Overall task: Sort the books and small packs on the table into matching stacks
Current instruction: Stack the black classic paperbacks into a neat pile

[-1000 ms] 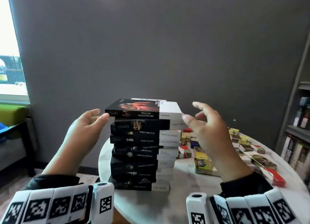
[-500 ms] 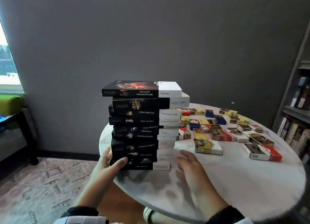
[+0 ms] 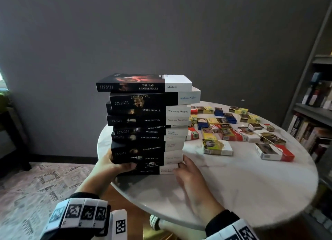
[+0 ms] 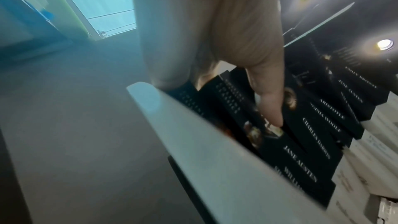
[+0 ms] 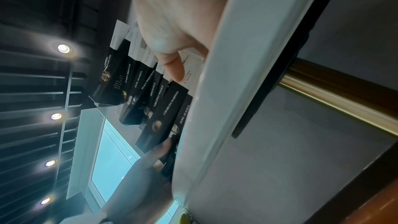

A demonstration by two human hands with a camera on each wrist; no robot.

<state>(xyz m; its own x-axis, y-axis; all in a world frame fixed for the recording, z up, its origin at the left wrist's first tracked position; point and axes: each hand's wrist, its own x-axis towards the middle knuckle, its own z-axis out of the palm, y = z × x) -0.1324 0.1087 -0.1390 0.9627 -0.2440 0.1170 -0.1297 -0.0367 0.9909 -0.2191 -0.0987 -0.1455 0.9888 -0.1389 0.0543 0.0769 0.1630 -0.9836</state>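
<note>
A tall stack of black-and-white paperbacks (image 3: 149, 124) stands near the left edge of the round table (image 3: 233, 186), the books slightly staggered. My left hand (image 3: 116, 166) grips the lowest books at their left end, with its thumb (image 4: 269, 108) across the black spines and its fingers hidden behind. My right hand (image 3: 185, 168) holds the right end of the same low books, its thumb (image 5: 172, 67) pressed on the white part of the spines. Several small packs lie loose to the right, among them a yellow and white one (image 3: 217, 147), a red and white one (image 3: 274, 152) and blue ones (image 3: 219, 112).
The stack stands close to the table's left rim (image 4: 193, 142). A bookshelf (image 3: 312, 114) full of books rises just right of the table. A patterned rug (image 3: 36, 186) covers the floor at the left, and a grey wall stands behind.
Both hands dropped from the top of the stack to its base. They now hold the lowest books at either end.
</note>
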